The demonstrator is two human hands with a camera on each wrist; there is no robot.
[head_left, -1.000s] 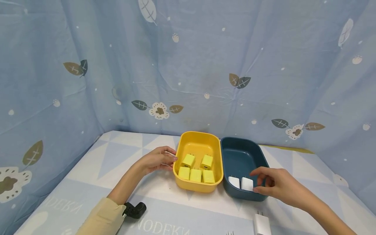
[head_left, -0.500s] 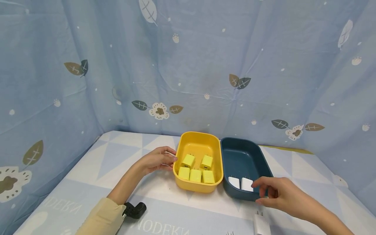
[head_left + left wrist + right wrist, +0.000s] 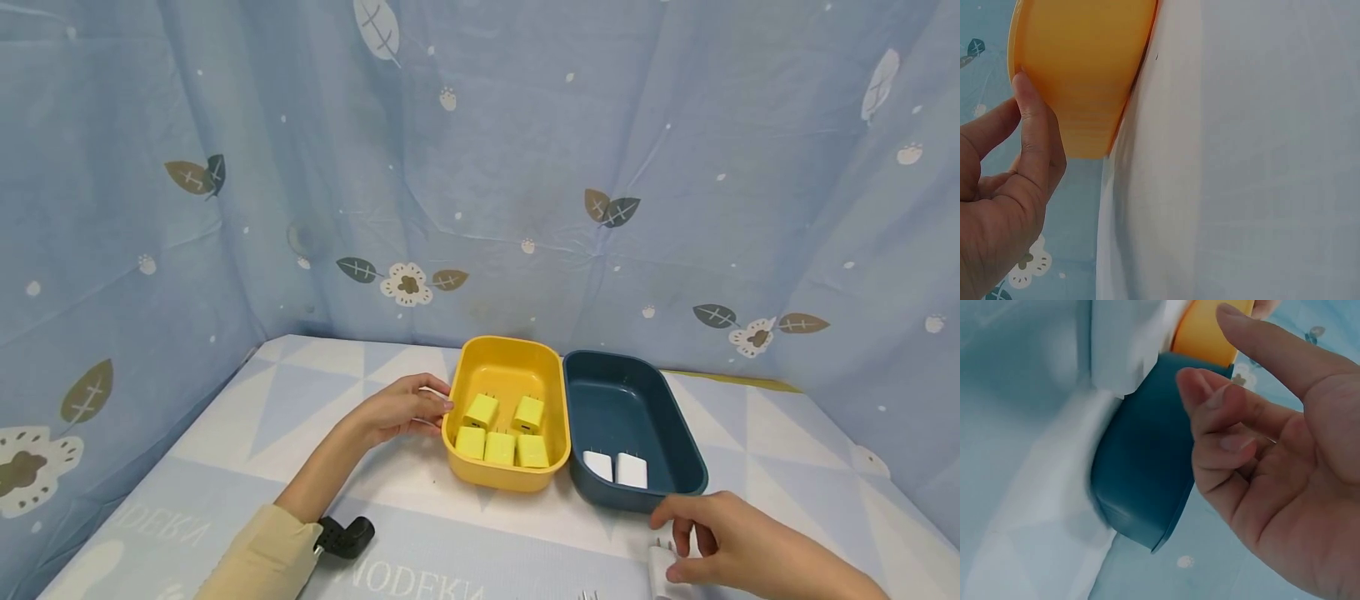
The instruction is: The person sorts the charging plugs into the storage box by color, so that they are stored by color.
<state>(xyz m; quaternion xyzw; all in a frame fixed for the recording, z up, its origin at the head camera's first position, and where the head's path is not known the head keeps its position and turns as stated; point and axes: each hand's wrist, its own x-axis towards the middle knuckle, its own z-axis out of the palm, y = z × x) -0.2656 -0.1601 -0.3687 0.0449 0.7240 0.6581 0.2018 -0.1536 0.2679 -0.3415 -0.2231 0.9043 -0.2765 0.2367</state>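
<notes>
At the left wall of the yellow box (image 3: pixel 512 371) rests my left hand (image 3: pixel 401 408), its fingertips at the rim. The left wrist view shows a fingertip against the outside of that wall. Several yellow plug chargers (image 3: pixel 498 447) sit inside. Beside it, the dark blue box (image 3: pixel 611 408) holds two white plug chargers (image 3: pixel 632 472) near its front. My right hand (image 3: pixel 738 542) hangs over a standing white charger (image 3: pixel 660 575) in front of the blue box, thumb and fingers apart. In the right wrist view this charger's pale side (image 3: pixel 1125 350) lies beyond the fingertips, with nothing held.
Metal prongs (image 3: pixel 588 596) poke up at the bottom edge of the head view, their body cut off. A black wrist camera (image 3: pixel 347 537) sits on the left forearm. Behind the table (image 3: pixel 315 383) hangs a blue patterned curtain (image 3: pixel 480 167).
My right hand has moved from the front of the blue box down toward the white charger on the table. The left hand and both boxes have stayed in place.
</notes>
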